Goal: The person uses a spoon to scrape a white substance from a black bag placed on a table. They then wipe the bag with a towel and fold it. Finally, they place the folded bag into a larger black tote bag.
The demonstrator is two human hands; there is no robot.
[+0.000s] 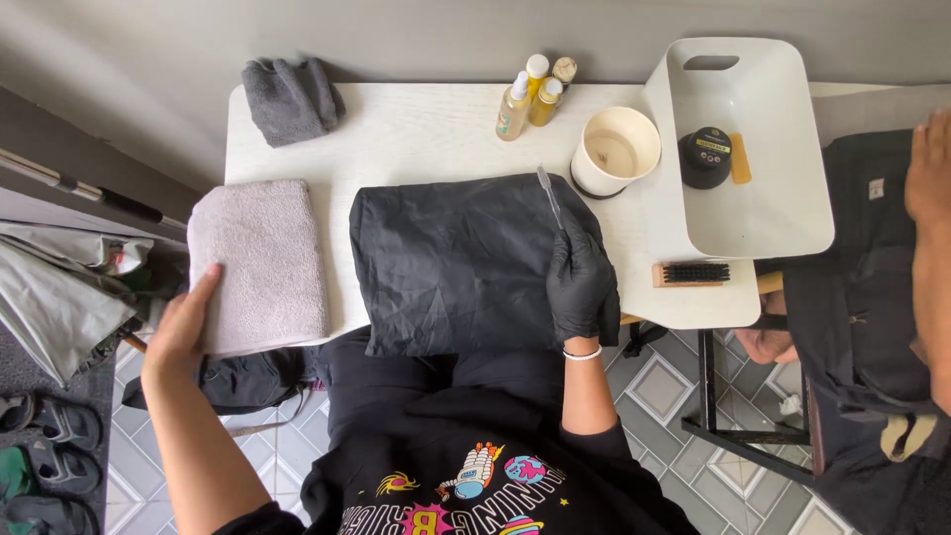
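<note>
Hands number two: the gloved right hand (pixel 581 282) pinches a thin brush (pixel 551 198) over one black cloth (pixel 458 263), its long axis running up and slightly left, tip toward the table's far edge; the bare left hand (pixel 181 327) rests open-fingered on one folded lilac towel (pixel 262 263). Four small yellow bottles (pixel 535 91) stand beside one cream cup (pixel 615 149); one white tray (pixel 783 203) holds a round black tin (pixel 705 156) with a yellow label.

Black cloth (pixel 461 263) at centre, pale lilac-grey towel (pixel 260 263) left, dark grey rag (pixel 292 97) far left. Table (pixel 426 129) white. Right hand (pixel 580 282) wears a black glove. Yellow bottles (pixel 535 94) far; cream cup (pixel 616 149); white tray (pixel 783 213) right.
</note>
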